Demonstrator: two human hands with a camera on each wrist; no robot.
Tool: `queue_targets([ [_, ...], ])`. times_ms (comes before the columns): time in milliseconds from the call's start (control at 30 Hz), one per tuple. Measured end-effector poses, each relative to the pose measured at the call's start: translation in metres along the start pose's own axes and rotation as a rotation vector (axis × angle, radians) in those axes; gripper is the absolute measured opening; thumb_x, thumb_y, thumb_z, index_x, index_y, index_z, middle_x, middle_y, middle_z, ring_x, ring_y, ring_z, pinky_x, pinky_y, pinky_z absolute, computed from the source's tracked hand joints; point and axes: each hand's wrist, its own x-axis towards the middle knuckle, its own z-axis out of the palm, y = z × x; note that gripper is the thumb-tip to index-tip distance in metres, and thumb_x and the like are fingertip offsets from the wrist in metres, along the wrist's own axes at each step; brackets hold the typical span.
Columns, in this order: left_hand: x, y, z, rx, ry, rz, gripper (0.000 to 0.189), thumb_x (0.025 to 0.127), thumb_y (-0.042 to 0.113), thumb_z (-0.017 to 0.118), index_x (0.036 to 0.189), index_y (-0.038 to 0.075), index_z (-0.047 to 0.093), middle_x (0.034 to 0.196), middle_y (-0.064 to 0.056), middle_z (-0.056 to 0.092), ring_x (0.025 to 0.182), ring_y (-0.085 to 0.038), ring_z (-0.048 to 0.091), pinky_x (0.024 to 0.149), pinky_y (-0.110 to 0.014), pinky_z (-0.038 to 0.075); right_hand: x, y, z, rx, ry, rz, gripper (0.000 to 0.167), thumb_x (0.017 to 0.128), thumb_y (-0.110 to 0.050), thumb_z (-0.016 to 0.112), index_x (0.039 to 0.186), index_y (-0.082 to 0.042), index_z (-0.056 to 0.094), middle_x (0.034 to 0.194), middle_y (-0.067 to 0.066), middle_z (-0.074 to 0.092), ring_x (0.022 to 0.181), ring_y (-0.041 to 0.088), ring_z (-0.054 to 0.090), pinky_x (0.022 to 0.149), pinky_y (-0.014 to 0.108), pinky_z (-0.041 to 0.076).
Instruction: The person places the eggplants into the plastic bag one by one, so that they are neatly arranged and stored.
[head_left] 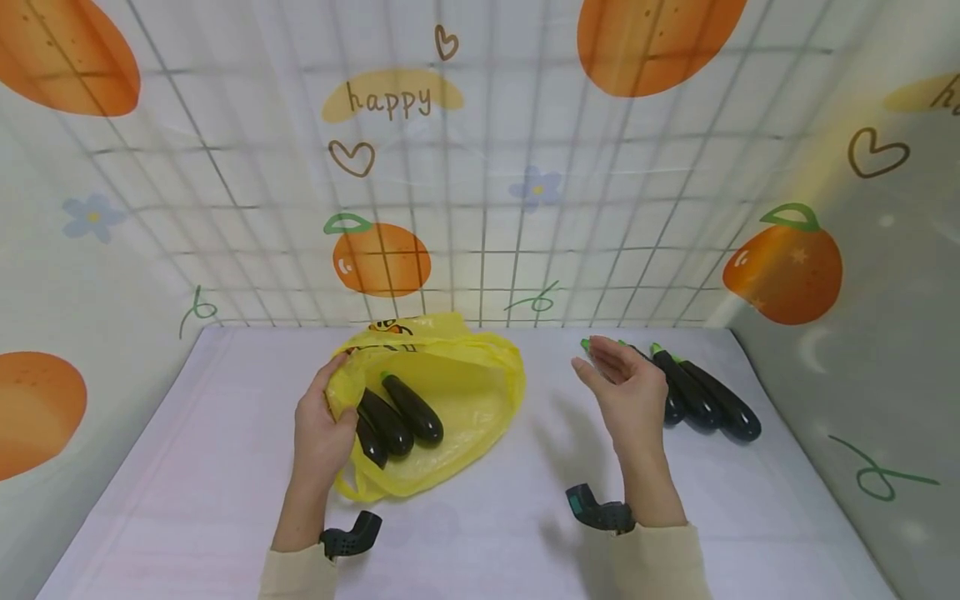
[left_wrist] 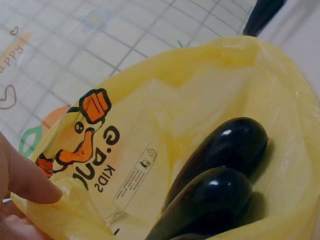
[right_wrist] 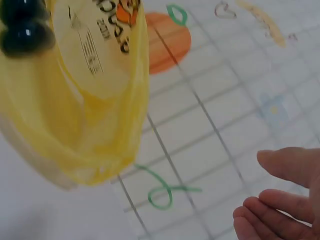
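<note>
Our left hand [head_left: 324,427] pinches the yellow bag [head_left: 468,412]; right of it, our right hand [head_left: 632,387] is wide, empty. If our pinch slips, the bag may cover its eggplants [head_left: 390,423].

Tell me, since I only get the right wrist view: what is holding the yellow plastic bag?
Observer: The head view shows the left hand gripping the left side of the yellow plastic bag.

Operator: I see two dark, rounded ends inside. Is that all?

Observer: No, in the head view three eggplants show through its opening.

Operator: Any lying outside it?

Observer: Yes, more eggplants lie on the table to its right, partly hidden behind the right hand, so I can't give a sure count.
</note>
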Motion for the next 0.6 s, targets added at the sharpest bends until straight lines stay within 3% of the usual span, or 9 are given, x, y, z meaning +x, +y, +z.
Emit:
queue_targets([
  [133,0.0,0.0,0.001,-0.004,0.0,-0.005,0.076,0.087,-0.019,0.048,0.158,0.007,0.045,0.164,-0.009,0.042,0.151,-0.026,0.037,0.121,-0.045,0.035,0.005,0.007,-0.014,-0.037,0.045,0.025,0.045,0.092,-0.01,0.081,0.135,0.0,0.069,0.134,0.014,0.068,0.127,0.028,0.064,0.103,0.026,0.053],
  [367,0.0,0.0,0.001,-0.006,0.0,-0.005,0.076,0.087,-0.019,0.048,0.158,0.007,0.045,0.164,-0.008,0.041,0.151,-0.026,0.037,0.121,-0.044,0.036,0.015,0.026,-0.034,-0.123,0.117,0.103,0.051,0.092,-0.012,0.081,0.14,-0.002,0.067,0.139,0.014,0.066,0.129,0.03,0.062,0.105,0.032,0.053],
  [600,-0.001,0.0,0.001,0.014,0.006,0.002,0.075,0.087,-0.018,0.048,0.158,0.008,0.045,0.163,-0.008,0.042,0.149,-0.026,0.04,0.119,-0.045,0.038,0.022,0.052,-0.047,-0.171,0.127,0.201,0.053,0.094,-0.015,0.08,0.143,-0.003,0.064,0.143,0.014,0.064,0.131,0.03,0.061,0.106,0.035,0.053],
])
